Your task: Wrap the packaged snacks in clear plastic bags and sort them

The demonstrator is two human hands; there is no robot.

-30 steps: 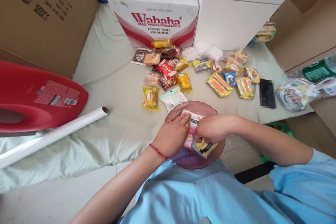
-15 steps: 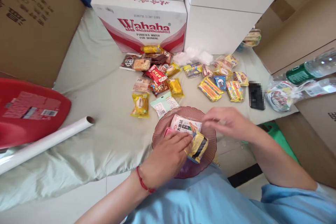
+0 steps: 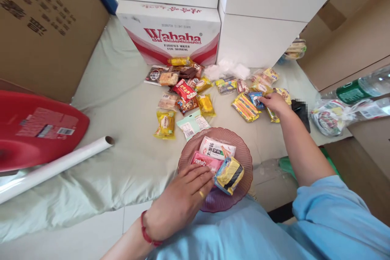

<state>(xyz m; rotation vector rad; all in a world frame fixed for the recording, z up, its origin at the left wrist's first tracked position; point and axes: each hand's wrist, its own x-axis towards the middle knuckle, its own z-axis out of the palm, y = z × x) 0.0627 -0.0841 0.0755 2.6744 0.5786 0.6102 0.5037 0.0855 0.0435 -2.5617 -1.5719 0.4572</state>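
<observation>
My left hand (image 3: 185, 199) lies over the near left part of a pink ribbed glass plate (image 3: 245, 146), fingers stretched out and holding nothing. On the plate are a pink nabati wafer packet (image 3: 202, 160), partly under my left fingertips, a white snack packet with Chinese print (image 3: 217, 148) and a yellow and blue snack packet (image 3: 230, 174). Across the cloth, my right hand (image 3: 276, 103) has its fingers closed at the edge of a small blue snack packet (image 3: 256, 99). Yellow striped snack packets (image 3: 245, 107) lie just left of it, and another yellow packet (image 3: 272, 114) is partly hidden beneath my hand.
Mixed snacks, including a red packet (image 3: 184, 90) and a pale green packet (image 3: 192, 125), lie left of centre. A Wahaha carton (image 3: 173, 32) stands behind. A white roll (image 3: 61, 166) and red plastic object (image 3: 39, 130) are at left; a black item (image 3: 300, 115) and plastic bottle (image 3: 362, 85) at right.
My right hand has moved from beside the plate, forward and right, to the blue snack packet. My left hand has slid slightly back toward me, uncovering more of the pink wafer packet.
</observation>
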